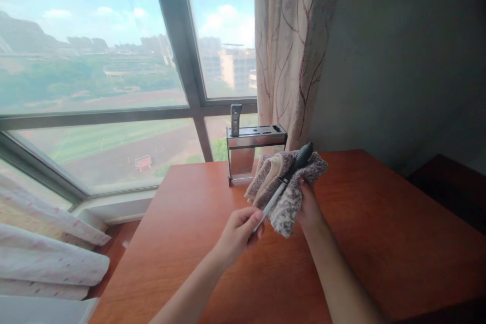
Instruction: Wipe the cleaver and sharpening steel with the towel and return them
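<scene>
In my left hand [243, 228] I pinch the far end of a sharpening steel [274, 200], a slim pale rod with a black ribbed handle. The rod slants up and to the right, away from me. Its handle lies across a fluffy grey-brown and beige cloth [286, 220], which drapes in folds. My right hand [308, 202] grips this cloth from below and the right; most of its fingers are hidden under the fabric. Just beyond the cloth stands a knife block [257, 139] with clear sides and a slotted top. One dark-handled knife [235, 120] is upright in its left end.
The reddish-brown wooden table [182, 233] spreads beneath both hands. A large window [94, 61] is behind it at the left, with a patterned curtain [292, 45] beside it. More curtain fabric [45, 258] hangs at the lower left, and a dark surface [451, 192] is at the right.
</scene>
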A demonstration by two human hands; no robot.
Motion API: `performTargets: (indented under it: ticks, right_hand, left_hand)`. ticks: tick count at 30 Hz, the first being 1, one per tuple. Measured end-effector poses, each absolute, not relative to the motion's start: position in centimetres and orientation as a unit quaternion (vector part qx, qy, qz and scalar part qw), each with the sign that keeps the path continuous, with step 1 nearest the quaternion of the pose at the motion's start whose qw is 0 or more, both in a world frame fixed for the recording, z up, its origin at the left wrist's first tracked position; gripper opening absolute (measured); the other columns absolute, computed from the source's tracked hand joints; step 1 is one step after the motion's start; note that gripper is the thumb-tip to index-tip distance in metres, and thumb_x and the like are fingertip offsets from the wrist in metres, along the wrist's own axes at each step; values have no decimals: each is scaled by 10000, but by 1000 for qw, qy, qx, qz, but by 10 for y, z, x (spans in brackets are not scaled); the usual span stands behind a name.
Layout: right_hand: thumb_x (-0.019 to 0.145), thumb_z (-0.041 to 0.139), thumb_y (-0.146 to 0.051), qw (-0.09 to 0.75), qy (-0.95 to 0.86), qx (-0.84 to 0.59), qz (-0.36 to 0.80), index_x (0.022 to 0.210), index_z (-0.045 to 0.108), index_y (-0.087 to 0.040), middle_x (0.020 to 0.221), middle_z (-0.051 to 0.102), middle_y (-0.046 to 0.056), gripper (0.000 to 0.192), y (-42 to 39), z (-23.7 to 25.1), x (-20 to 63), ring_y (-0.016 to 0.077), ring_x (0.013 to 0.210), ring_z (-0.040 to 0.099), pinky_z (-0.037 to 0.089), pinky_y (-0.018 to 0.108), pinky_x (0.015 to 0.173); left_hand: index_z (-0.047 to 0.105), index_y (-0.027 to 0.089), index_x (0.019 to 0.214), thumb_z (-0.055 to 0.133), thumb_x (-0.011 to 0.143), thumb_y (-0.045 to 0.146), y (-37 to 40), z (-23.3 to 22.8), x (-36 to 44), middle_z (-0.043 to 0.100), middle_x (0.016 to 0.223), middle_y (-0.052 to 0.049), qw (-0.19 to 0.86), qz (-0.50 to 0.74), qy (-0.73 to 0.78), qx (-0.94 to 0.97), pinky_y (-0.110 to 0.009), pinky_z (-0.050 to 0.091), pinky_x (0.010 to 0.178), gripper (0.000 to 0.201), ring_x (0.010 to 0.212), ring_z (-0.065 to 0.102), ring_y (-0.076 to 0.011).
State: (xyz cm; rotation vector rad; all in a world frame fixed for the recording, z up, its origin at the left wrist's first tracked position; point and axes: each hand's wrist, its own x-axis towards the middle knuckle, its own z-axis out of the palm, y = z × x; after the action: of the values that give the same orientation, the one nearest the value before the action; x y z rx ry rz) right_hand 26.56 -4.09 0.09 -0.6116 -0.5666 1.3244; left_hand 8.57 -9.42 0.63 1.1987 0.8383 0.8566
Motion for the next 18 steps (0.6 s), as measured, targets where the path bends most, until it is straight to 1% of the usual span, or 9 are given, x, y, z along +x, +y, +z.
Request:
performTargets:
  ticks: [1, 3, 5, 7, 9, 13, 16, 18]
  right_hand:
    - [589, 786, -482, 699, -256, -277, 607, 908, 674, -304, 925, 738, -25, 382, -42, 1, 267, 236, 917, 669, 543, 370, 781]
    - [583, 771, -532, 675, -269, -278, 629, 889, 683, -297, 912, 742, -8, 396, -45, 2, 268, 258, 919, 674, 549, 393, 756]
    - [581, 751, -579, 654, -289, -276, 642, 895, 691, -283, 913, 744, 18, 436, -48, 4, 267, 280, 925, 674, 552, 415, 727]
    - [582, 745, -590, 652, -300, -273, 641, 920, 694, -276, 921, 743, 33, 465, -49, 7, 266, 287, 931, 672, 554, 422, 720]
    - [589, 759, -551, 673, -293, -272, 622, 952, 689, -285, 939, 740, 22, 456, -47, 8, 264, 272, 931, 671, 554, 406, 737]
    - [636, 771, -436, 733, -260, -295, 555, 1007, 673, -298, 943, 735, -19, 408, -38, 9, 264, 208, 899, 671, 543, 330, 771]
    - [689, 741, -426, 759, -257, -306, 515, 1057, 659, -270, 925, 733, -16, 408, -33, 9, 268, 186, 891, 667, 529, 312, 797]
    - [726, 698, -471, 767, -262, -305, 500, 1101, 643, -254, 965, 727, 2, 437, -31, 11, 273, 205, 942, 658, 520, 351, 841]
  left_hand:
    - [584, 134, 745, 523, 850, 526, -94, 7, 86, 469, 512, 46, 705, 359, 349, 503, -179, 169, 338, 410, 336, 289, -31]
    - [605, 123, 798, 549, 833, 532, -94, 9, 85, 454, 497, 57, 759, 328, 319, 464, -180, 134, 323, 415, 316, 246, -22]
    - [616, 114, 821, 575, 819, 528, -94, 11, 84, 450, 495, 59, 777, 317, 311, 445, -179, 122, 323, 416, 313, 229, -16]
    - [622, 110, 823, 590, 809, 528, -93, 11, 84, 456, 501, 55, 776, 318, 318, 441, -179, 124, 326, 419, 319, 238, -16]
    - [622, 113, 807, 602, 801, 526, -92, 11, 84, 467, 512, 48, 763, 327, 333, 448, -180, 136, 335, 413, 332, 269, -21]
    - [585, 119, 671, 627, 779, 519, -89, 11, 86, 456, 508, 40, 705, 359, 385, 475, -180, 157, 369, 416, 373, 319, -32]
    - [619, 118, 741, 651, 764, 478, -86, 8, 84, 492, 542, 29, 650, 374, 431, 502, -180, 197, 395, 363, 414, 362, -48]
    - [639, 124, 786, 622, 790, 451, -84, 5, 82, 536, 577, 8, 594, 378, 456, 545, -190, 255, 418, 328, 446, 415, -71]
